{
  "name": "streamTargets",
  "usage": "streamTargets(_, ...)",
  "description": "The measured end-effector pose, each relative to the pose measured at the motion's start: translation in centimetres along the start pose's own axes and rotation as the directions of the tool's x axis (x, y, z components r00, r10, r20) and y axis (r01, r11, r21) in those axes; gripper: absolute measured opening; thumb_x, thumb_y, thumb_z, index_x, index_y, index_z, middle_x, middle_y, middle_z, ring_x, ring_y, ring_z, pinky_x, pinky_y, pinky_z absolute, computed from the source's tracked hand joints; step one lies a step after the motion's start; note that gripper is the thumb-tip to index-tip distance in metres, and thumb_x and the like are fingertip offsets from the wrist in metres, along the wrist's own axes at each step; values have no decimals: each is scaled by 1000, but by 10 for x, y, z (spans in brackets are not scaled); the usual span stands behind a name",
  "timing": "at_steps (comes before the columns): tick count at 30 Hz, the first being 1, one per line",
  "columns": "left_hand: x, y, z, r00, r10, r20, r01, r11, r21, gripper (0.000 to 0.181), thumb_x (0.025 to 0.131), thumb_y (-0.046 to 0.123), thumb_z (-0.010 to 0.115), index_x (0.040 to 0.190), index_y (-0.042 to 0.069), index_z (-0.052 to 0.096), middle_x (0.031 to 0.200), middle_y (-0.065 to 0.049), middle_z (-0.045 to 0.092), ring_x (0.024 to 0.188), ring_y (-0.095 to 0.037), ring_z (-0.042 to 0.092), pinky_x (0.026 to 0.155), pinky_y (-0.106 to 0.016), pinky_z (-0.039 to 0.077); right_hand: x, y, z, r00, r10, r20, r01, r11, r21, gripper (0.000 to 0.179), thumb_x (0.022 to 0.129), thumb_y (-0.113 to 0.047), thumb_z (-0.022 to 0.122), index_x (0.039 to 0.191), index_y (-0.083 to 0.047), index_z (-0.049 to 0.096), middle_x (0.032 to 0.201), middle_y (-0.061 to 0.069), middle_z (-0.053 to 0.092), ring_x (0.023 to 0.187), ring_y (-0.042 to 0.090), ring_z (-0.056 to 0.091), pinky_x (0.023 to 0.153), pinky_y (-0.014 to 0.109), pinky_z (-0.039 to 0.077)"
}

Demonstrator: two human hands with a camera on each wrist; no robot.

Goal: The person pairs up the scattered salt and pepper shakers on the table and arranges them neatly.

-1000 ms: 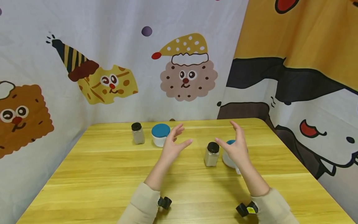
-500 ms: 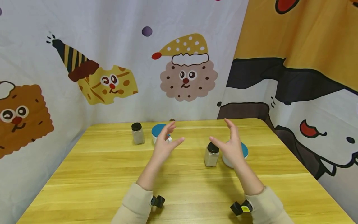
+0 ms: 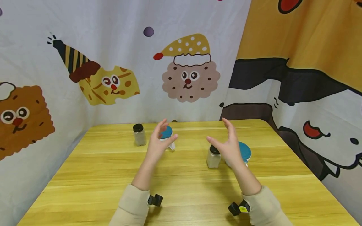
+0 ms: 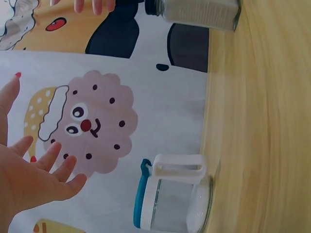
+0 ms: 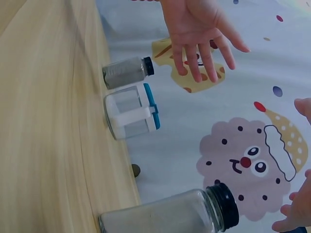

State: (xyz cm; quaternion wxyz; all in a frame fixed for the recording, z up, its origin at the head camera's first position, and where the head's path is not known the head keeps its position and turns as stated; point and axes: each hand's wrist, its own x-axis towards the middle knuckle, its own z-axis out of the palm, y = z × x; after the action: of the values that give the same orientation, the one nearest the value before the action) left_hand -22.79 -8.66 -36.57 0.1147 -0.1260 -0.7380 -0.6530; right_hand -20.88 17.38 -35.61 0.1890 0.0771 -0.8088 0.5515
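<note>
- My left hand [image 3: 158,142] hangs above the yellow wooden table [image 3: 107,175], fingers spread and relaxed, holding nothing; it hovers in front of the far blue-lidded glass jar [image 3: 167,137], which stands upright with its white clip handle facing me.
- My right hand [image 3: 230,147] is likewise raised and loose, palm turned inward, gripping nothing; it sits between the near black-capped spice bottle [image 3: 213,156] and the near blue-lidded jar [image 3: 244,151], partly covering both from the head view.
- A second black-capped spice bottle [image 3: 139,134] stands just left of the far jar, near the cartoon-printed curtain [image 3: 186,72].
- Seen from the left wrist, the far jar [image 4: 172,199] is shut, lid on, with my fingers [image 4: 53,167] well clear of it.
- By my reading, this is the reach stage: both hands are lined up on a jar-and-bottle pair, nothing yet grasped.
- The next move, as I judge it, calls for lowering each hand and closing fingers around a container's body without knocking its close neighbour.
</note>
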Motion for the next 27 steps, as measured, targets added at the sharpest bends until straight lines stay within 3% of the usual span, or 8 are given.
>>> streamTargets(12,5,0,-15,999,13,-45,-14,1000,-11,72,83,24,77,145,20,40,135,-2,48,130,-30,37,104,-45,27,1,-10,15,999,-28,26,27,999,21,85,81,-29,78,150,-21,28,152,2,26,139,26,20,109,54,16)
streamTargets(27,8,2,-38,992,-1,-130,-1,1000,-17,69,85,26,75,145,20,40,136,-5,48,129,-25,38,106,-50,25,2,-16,33,998,-39,44,36,997,74,85,80,-29,79,149,-22,30,152,1,27,139,23,21,111,48,15)
